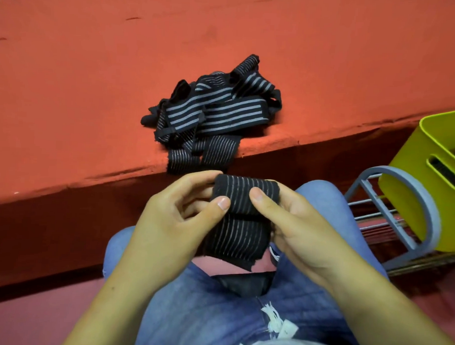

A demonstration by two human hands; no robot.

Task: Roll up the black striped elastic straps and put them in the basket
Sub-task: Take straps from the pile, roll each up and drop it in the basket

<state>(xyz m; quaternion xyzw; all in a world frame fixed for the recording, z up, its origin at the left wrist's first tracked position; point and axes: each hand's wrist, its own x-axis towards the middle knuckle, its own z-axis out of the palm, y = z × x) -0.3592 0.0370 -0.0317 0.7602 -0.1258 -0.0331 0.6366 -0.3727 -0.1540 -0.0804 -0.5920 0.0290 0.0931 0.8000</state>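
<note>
- Strap (241, 214), black striped, sits at frame centre; our left hand (173, 217) and right hand (291, 226) pinch its half-rolled top, thumbs pressing.
- Loose straps (213, 112) pile on the red ledge (95, 90) above; yellow basket (407, 163) at right edge.

i see my left hand (178, 212) and right hand (291, 221) pinching a half-rolled striped strap (241, 214) over my knees; a pile of straps (210, 112) sits on the red worktop (95, 77), yellow basket (428, 158) at right.

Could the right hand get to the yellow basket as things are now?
Probably yes: the yellow basket sits open-topped to the right of the right hand, nothing between them, but that hand is busy rolling the strap.
</note>
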